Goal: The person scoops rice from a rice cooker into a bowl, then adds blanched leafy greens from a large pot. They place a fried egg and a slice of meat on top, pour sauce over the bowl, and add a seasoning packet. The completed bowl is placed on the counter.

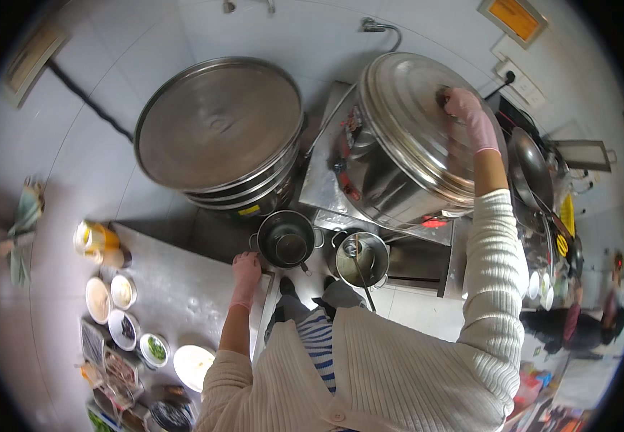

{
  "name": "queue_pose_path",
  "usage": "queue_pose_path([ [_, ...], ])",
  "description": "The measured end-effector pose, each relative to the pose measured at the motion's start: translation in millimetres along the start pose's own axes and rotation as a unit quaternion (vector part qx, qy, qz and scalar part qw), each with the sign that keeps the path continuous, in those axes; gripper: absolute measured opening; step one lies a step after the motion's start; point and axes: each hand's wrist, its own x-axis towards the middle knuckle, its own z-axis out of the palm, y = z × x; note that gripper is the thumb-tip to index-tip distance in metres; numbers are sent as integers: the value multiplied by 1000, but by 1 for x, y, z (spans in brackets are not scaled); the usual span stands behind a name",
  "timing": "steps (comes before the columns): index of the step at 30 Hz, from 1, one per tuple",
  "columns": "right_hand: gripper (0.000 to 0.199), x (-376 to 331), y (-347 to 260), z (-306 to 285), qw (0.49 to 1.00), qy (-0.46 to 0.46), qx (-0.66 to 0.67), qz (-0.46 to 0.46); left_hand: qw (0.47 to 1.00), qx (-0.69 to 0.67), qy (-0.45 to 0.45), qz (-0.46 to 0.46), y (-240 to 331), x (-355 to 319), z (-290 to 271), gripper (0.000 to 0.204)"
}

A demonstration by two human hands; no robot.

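Observation:
My right hand (463, 108), in a pink glove, is closed on the knob of the wide steel lid (416, 119). That lid sits tilted in view atop a tall stainless steel pot (380, 183) at the right. My left hand (246, 268), gloved in pink too, rests at the edge of a steel table (182, 270) with nothing visible in it. Close to its fingertips stands a dark two-handled pot (286, 241). A steel pot (373, 263) with liquid and a long-handled ladle (362, 277) inside is beside the dark one.
A large round vessel with a flat metal lid (218, 126) stands at the back left. Bowls of ingredients, such as chopped greens (155, 348), line the table's left side. A wok (528, 165) hangs or leans at the right. Another person (575, 327) is at the far right.

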Motion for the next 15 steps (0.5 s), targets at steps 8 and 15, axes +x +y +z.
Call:
queue_pose_path([
  [8,45,-5,-15,-16,994,-52,31,90,1000,22,0,-13,1,2,2,16],
  [15,43,-9,-10,-20,991,-65,65,99,997,67,17,-18,6,5,3,15],
])
